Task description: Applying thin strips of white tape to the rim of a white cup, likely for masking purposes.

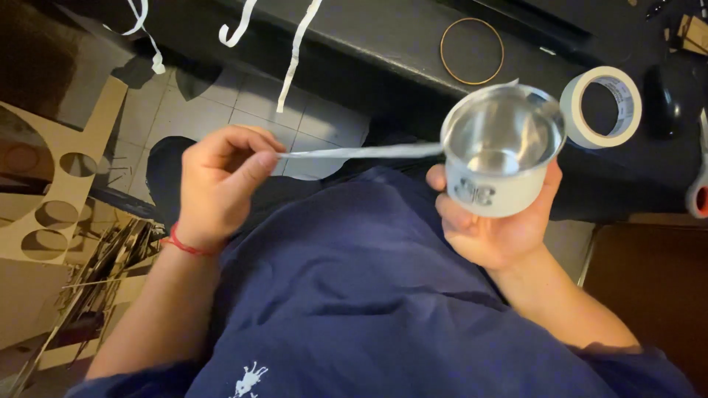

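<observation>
Holding a small metal cup (501,151) in the right hand (495,228), the person keeps it above the lap, just before the dark tabletop (398,37). The cup is shiny inside, white outside, and its open mouth faces up toward the camera. A thin white strip (361,152) runs from its rim, stretched almost level to the left, where the left hand (221,184) pinches its end. A tape roll (601,107) lies on the tabletop beside the cup.
</observation>
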